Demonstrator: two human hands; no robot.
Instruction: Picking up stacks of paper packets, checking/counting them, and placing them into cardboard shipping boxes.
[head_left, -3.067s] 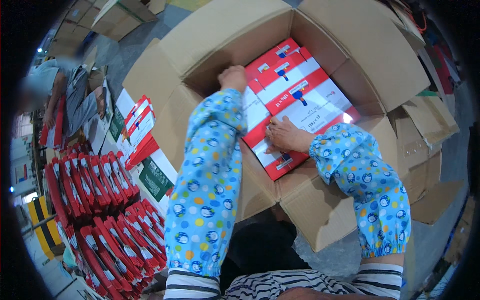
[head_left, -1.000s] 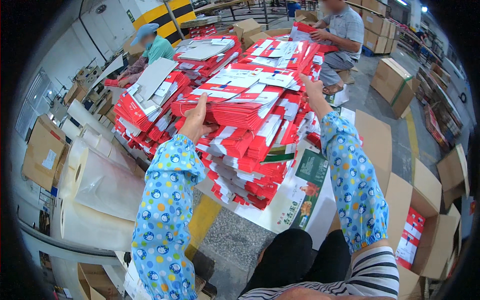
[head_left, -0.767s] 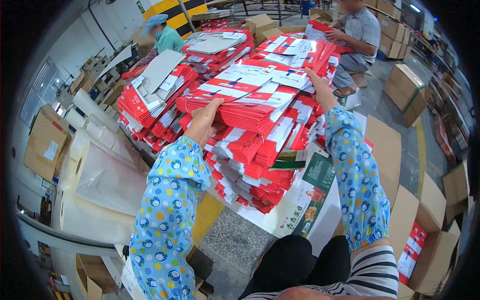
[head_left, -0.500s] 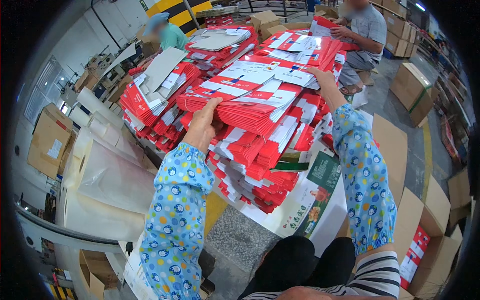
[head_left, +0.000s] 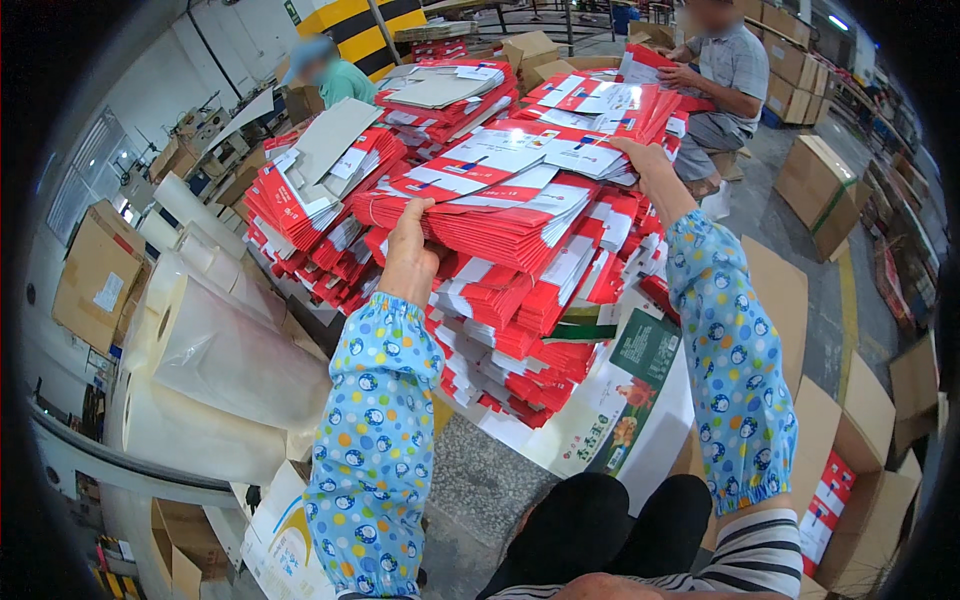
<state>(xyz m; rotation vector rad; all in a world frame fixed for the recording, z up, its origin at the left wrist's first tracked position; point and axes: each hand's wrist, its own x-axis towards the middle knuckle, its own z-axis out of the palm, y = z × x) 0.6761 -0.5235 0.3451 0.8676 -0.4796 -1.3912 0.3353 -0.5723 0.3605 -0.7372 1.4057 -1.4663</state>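
Big pile (head_left: 525, 290): flat red and white packs, heaped high and uneven, in front of the person's knees.
Top bundle (head_left: 470, 190): a thick bunch of the same packs, lying at the top of the big pile. It looks like the part being worked on now, and it is not in the box yet.
Left hand (head_left: 408, 258): at the big pile's near left side, thumb up by the top bundle's edge. The fingers are partly hidden, so I cannot tell if they squeeze it.
Right hand (head_left: 645, 165): at the big pile's far right corner, touching the top bundle. Its fingertips are hard to see, so I cannot tell how tight it holds. The two hands are well apart, with the top bundle between them.
Open box (head_left: 878, 515): brown, flaps out, to the right of the big pile and nearer the person.
Packs in the box (head_left: 828, 500): red and white ones lie inside, so I think some of the job is done. I cannot tell how full it is.
Packs left: lots. The big pile is tall, and a side pile (head_left: 325, 190) with grey boards on it stands to its left.
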